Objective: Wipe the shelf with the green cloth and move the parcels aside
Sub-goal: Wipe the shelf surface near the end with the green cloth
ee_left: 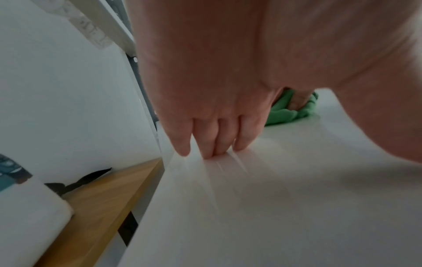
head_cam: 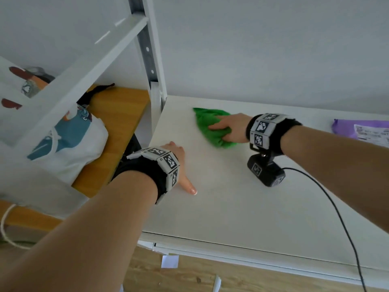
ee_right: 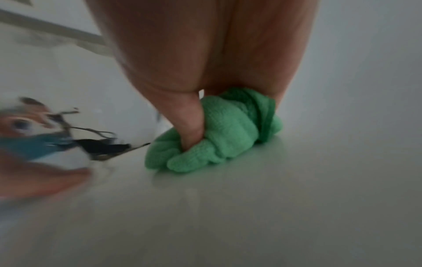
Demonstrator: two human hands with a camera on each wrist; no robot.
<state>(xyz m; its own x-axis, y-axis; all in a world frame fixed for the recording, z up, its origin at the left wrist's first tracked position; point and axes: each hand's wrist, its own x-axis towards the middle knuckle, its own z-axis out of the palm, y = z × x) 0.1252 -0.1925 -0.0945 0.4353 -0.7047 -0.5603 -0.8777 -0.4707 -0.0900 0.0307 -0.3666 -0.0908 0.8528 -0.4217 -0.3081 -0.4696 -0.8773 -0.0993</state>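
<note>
1. Green cloth (head_cam: 212,126) sits bunched under my right hand (head_cam: 231,128), at about 12 o'clock on the white shelf (head_cam: 252,197), near the back wall; my fingers curl over it and my thumb (ee_right: 191,126) digs into its folds, so I am gripping it against the surface.
2. My left hand (head_cam: 179,165) lies flat at about 9 o'clock, by the shelf's left edge, fingers (ee_left: 205,140) straight and together, tips touching the board, holding nothing.
3. Only my right wrist view shows the thumb buried in the cloth; from the head view I see just fingers on top. My left wrist view shows the fingertips' contact, which the wristband hides from above.
4. Only the head view shows a purple parcel (head_cam: 362,131) with a white label at 2 o'clock, lying on the shelf well apart from the cloth.
5. At 9 o'clock, beyond the metal upright (head_cam: 151,66), a white printed bag (head_cam: 69,140) rests on a wooden surface (head_cam: 117,127); I cannot tell what is inside.
</note>
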